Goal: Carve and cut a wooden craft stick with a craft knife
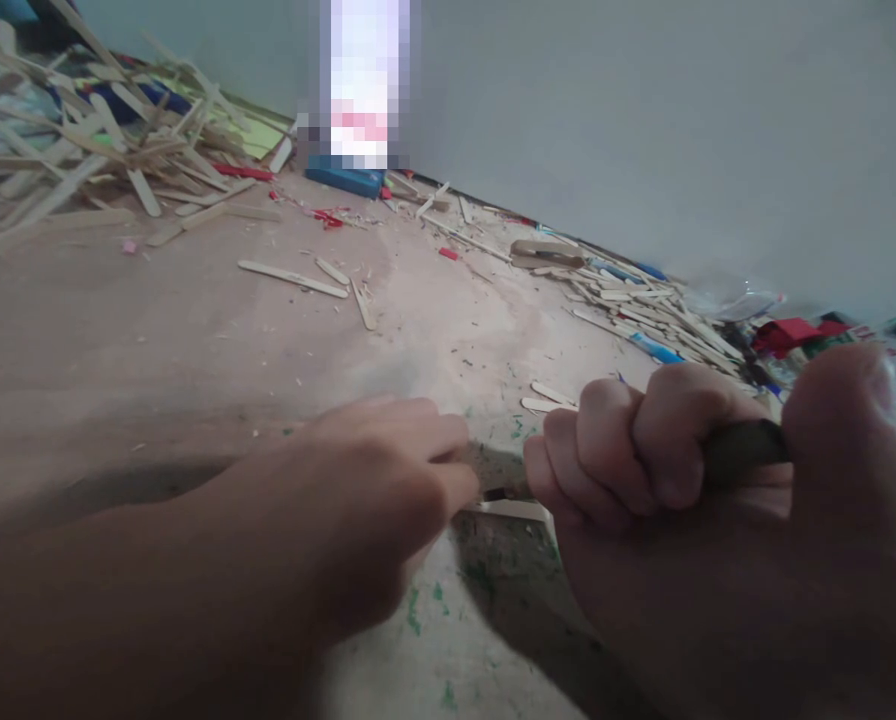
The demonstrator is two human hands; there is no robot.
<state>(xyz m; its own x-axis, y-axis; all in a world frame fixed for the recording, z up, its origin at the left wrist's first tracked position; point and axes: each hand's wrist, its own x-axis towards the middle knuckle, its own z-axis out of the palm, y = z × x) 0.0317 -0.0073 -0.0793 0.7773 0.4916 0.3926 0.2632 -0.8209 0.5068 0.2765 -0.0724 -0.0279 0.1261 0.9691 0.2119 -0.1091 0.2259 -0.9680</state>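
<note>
My right hand (635,450) is wrapped around a tool with a dark rounded handle (748,447). The handle's butt shows past my index finger, toward the thumb. A short dark bit of metal sticks out on the other side, close to my left fingertips; my fingers hide the rest, so its exact kind is unclear. Closed and low over the table, my left hand (388,470) pinches a pale wooden craft stick (512,510). That stick lies between the two hands, just under the tool's tip. Its left end is hidden by my left fingers.
A tangled heap of craft sticks (118,150) fills the back left. More sticks (658,310) lie along the wall at right, near plastic bags and red scraps (785,337). A blue box (347,178) stands at the wall. Loose sticks (290,278) and shavings dot the wooden table (193,330).
</note>
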